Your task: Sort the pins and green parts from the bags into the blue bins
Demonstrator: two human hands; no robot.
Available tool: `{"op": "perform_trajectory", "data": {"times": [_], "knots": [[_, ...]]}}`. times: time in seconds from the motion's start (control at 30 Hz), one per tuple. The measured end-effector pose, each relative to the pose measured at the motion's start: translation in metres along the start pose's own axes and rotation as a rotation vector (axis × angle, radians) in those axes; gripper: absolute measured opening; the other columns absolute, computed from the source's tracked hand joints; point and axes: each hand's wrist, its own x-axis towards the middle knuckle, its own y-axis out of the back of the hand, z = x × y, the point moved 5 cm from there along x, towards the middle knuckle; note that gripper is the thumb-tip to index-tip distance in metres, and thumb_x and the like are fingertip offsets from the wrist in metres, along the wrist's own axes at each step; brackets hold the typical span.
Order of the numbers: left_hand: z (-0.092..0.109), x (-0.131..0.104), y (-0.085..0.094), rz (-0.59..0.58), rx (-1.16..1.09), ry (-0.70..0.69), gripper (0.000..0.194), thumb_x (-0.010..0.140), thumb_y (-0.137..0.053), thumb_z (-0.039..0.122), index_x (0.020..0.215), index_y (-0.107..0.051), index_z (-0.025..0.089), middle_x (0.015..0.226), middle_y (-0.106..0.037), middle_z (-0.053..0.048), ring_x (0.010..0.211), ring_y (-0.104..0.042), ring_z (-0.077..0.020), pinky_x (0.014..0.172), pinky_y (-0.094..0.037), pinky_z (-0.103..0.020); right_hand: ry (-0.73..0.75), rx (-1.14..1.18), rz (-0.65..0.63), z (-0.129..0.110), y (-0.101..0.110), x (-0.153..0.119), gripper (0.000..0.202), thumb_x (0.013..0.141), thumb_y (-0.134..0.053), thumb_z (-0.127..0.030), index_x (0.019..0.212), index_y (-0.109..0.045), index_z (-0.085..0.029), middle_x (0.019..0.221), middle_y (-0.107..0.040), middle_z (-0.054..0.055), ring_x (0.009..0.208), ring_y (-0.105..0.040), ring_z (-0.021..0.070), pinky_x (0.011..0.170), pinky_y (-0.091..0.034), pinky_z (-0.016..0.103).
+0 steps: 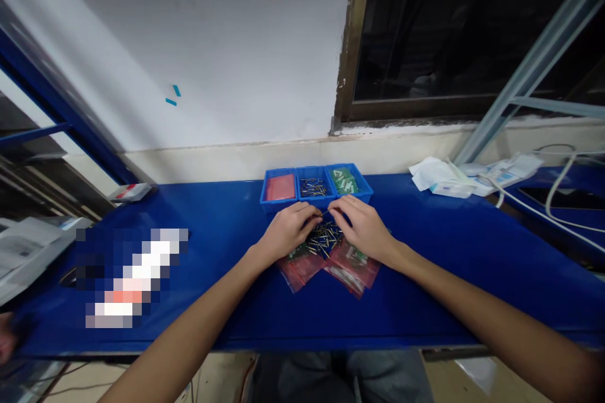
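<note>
The blue worktop (pixel 208 214) stretches in front of me, with white packets (pixel 444 179) lying to the right. Near its back edge stand three joined blue bins (pixel 278 203): flat red stuff in the left one, slim metal pieces in the middle, green and white pieces in the right. Just in front of them, my left hand (pixel 292 227) and right hand (pixel 362 221) nearly meet, thumbs and fingertips pinched together. Under them lie two red bags (pixel 300 272), fanned apart, and between these a loose pile of metal pins (pixel 325 239). Above the pile, my fingertips hold one thin pin (pixel 324 214).
</note>
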Motion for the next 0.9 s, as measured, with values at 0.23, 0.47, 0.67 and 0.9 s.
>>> {"op": "perform_trajectory", "data": {"times": [0.23, 0.47, 0.67, 0.9], "knots": [[-0.002, 0.000, 0.003, 0.101, -0.027, -0.005, 0.015, 0.100, -0.050, 0.024, 0.103, -0.063, 0.018, 0.096, -0.069, -0.005, 0.089, -0.065, -0.0177, 0.082, -0.052, -0.032, -0.001, -0.049, -0.047, 0.005, -0.004, -0.001, 0.018, 0.101, -0.043, -0.022, 0.097, -0.060, -0.018, 0.093, -0.065, 0.008, 0.093, -0.059, 0.0219, 0.084, -0.046, 0.034], [0.006, -0.002, 0.012, 0.311, -0.118, -0.059, 0.022, 0.097, -0.056, 0.021, 0.118, -0.061, 0.019, 0.095, -0.072, -0.004, 0.083, -0.068, -0.0138, 0.080, -0.056, -0.027, -0.147, 0.157, -0.062, 0.002, -0.010, 0.000, 0.014, 0.095, -0.052, -0.019, 0.084, -0.061, -0.019, 0.078, -0.064, 0.001, 0.073, -0.059, 0.0160, 0.069, -0.042, 0.027], [0.010, -0.004, 0.009, 0.283, -0.073, -0.135, 0.020, 0.096, -0.056, 0.017, 0.114, -0.062, 0.017, 0.098, -0.070, -0.006, 0.090, -0.066, -0.0154, 0.082, -0.055, -0.028, -0.243, 0.302, -0.011, -0.002, -0.010, -0.001, 0.016, 0.092, -0.055, -0.021, 0.078, -0.062, -0.019, 0.064, -0.059, -0.003, 0.057, -0.051, 0.0115, 0.057, -0.036, 0.024], [0.010, -0.003, 0.010, 0.244, -0.046, -0.091, 0.017, 0.098, -0.053, 0.019, 0.108, -0.065, 0.015, 0.095, -0.069, -0.008, 0.083, -0.067, -0.0158, 0.077, -0.055, -0.028, -0.276, 0.389, -0.028, 0.002, -0.003, 0.003, 0.011, 0.090, -0.061, -0.028, 0.086, -0.066, -0.019, 0.076, -0.065, 0.000, 0.061, -0.055, 0.0122, 0.057, -0.040, 0.024]]}}
